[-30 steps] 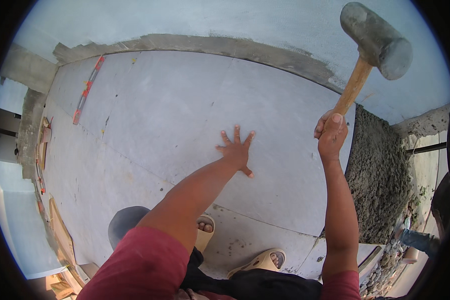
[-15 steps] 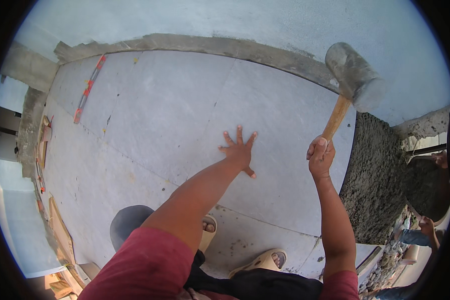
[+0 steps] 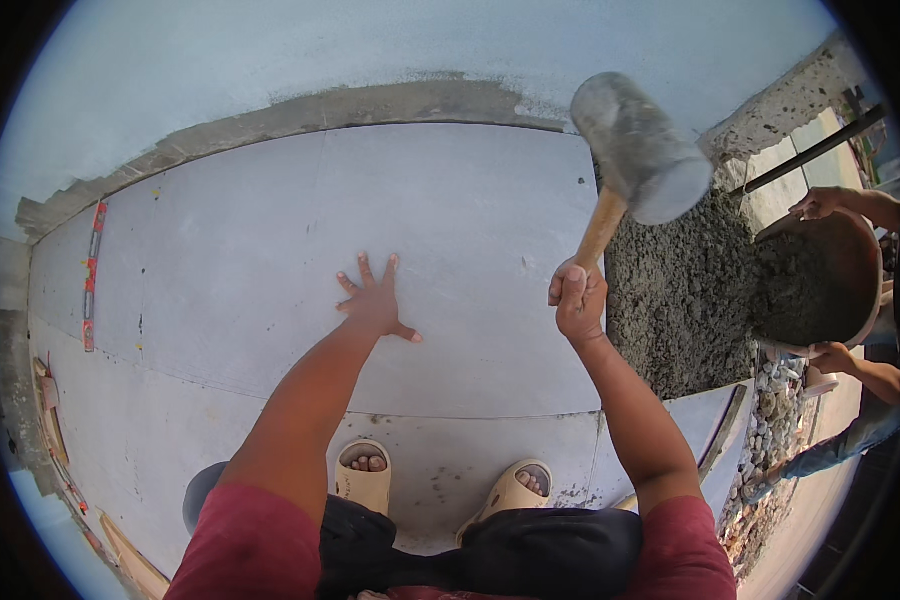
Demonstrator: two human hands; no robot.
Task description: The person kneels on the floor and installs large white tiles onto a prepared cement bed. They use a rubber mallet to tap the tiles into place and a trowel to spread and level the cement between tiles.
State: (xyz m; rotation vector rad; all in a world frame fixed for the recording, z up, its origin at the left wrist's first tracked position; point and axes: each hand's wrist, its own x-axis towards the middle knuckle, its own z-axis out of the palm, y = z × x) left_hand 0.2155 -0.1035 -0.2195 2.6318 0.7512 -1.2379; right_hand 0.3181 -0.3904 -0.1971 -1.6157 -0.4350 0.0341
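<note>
Fingers spread, my left hand [image 3: 370, 303] is over a large pale grey floor tile [image 3: 470, 240], palm down and seemingly flat on it. My right hand [image 3: 580, 300] is wrapped round the wooden handle of a mallet [image 3: 638, 150]. The mallet's thick, dusty grey head is raised above the tile's right end, slightly blurred. Beyond that end lies a bed of wet mortar [image 3: 680, 290]. At the right, another person's two hands tip a round tub [image 3: 855, 285], and mortar from it meets the bed.
A red spirit level [image 3: 94, 275] lies on the tiles at the left. A pale blue wall [image 3: 420, 45] runs along the far side. Wood strips [image 3: 130, 555] lie at lower left, loose stones [image 3: 775, 410] at right. My sandalled feet [image 3: 364, 475] stand on the near tiles.
The view has swung to the right, so more of the mortar bed and the other person shows. The tub is now tipped toward the bed. My right hand still holds the mallet raised.
</note>
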